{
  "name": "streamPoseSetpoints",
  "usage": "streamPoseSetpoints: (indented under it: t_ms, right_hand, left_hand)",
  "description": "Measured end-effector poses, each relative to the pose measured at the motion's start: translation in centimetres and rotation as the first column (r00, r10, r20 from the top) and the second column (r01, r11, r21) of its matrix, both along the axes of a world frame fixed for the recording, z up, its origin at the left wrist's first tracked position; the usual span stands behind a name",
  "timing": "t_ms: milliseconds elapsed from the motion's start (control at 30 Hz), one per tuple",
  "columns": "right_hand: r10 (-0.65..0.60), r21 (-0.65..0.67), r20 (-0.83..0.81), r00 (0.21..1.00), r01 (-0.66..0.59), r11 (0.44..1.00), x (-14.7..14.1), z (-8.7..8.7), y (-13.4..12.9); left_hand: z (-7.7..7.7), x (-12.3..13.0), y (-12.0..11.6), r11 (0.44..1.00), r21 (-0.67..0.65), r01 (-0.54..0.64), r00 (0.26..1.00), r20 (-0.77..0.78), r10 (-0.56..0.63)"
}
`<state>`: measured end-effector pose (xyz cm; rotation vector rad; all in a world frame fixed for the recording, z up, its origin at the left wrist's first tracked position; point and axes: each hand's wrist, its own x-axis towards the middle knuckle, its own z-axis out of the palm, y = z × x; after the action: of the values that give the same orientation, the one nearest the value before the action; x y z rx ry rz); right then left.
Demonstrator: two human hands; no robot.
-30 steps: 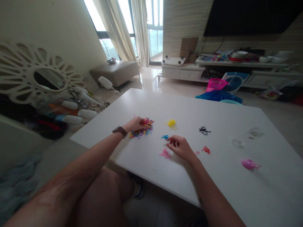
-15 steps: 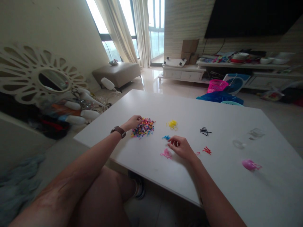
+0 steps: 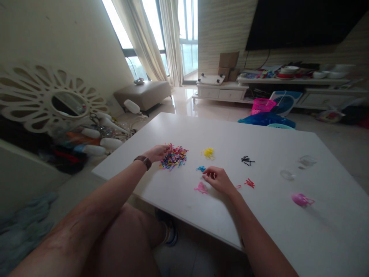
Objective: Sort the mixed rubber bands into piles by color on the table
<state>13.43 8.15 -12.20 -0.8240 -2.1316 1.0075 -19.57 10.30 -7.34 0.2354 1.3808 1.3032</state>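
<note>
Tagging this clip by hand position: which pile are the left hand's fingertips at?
The largest pile, beside the left hand. It alone mixes colours; the yellow, blue, pink, black and red piles are single-coloured.

Beyond the yellow pile (image 3: 208, 153), the table (image 3: 230, 134) lies bare to its far edge, wide enough for a hand to pass. Left of the pile, a bare strip ends at the mixed heap (image 3: 173, 157), whose side away from the pile is blocked by the left hand (image 3: 157, 153). On the pile's near side, blue bands (image 3: 200, 169), the right hand (image 3: 218, 180) and pink bands (image 3: 201, 188) obstruct. Right of it, open table runs to black bands (image 3: 247, 160).
</note>
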Motion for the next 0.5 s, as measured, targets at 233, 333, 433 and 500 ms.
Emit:
streamPoseSetpoints:
  t_ms: [233, 333, 433, 500]
  right_hand:
    - [-0.022, -0.016, -0.005, 1.000, 0.022, 1.000, 0.2, 0.0, -0.2]
    - [-0.024, -0.017, -0.007, 1.000, 0.024, 1.000, 0.2, -0.1, -0.3]
    - [-0.018, -0.018, -0.004, 1.000, 0.018, 1.000, 0.2, -0.1, -0.3]
    - [-0.016, -0.029, 0.003, 1.000, 0.016, 0.999, 0.2, -0.2, -0.3]
  left_hand:
    - [0.3, 1.2, -0.1, 0.993, -0.046, -0.112, 0.989, 0.091, 0.115]
    - [0.7, 1.7, -0.4, 0.990, -0.029, -0.139, 0.981, 0.136, 0.142]
    - [1.0, 2.2, -0.8, 0.988, -0.007, -0.157, 0.972, 0.175, 0.156]
    - [1.0, 2.5, -1.0, 0.984, 0.008, -0.178, 0.965, 0.198, 0.173]
